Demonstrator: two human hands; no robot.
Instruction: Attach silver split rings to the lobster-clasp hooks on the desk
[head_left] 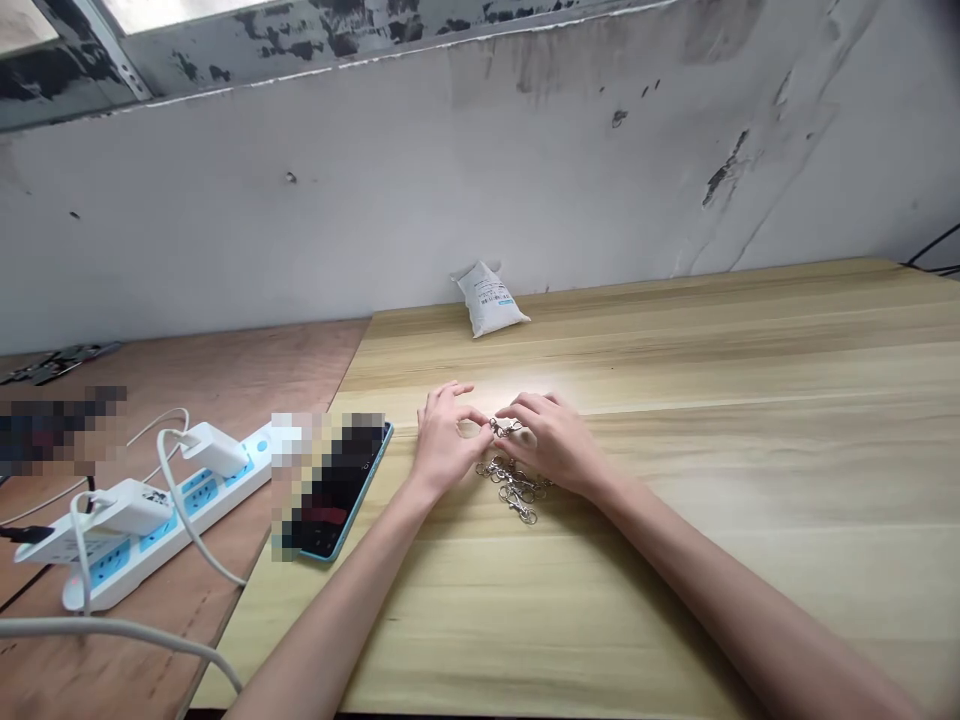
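Observation:
My left hand [448, 437] has its thumb and forefinger pinched together at the near end of a small silver swivel clasp [506, 428]. On the other side of that clasp, my right hand [553, 438] is closed around it with thumb and fingers. The clasp is held just above the wooden board, and its finer parts are partly covered by my fingertips. Right below my hands lies a loose pile of similar metal clasps with rings [517, 490], some of it hidden under my right hand.
A phone [349, 490] with a blue edge lies left of my left forearm. Further left, a white power strip [172, 520] carries chargers and cables on a brown surface. A white packet [491, 300] stands at the back of the light wooden board [750, 450], near the wall.

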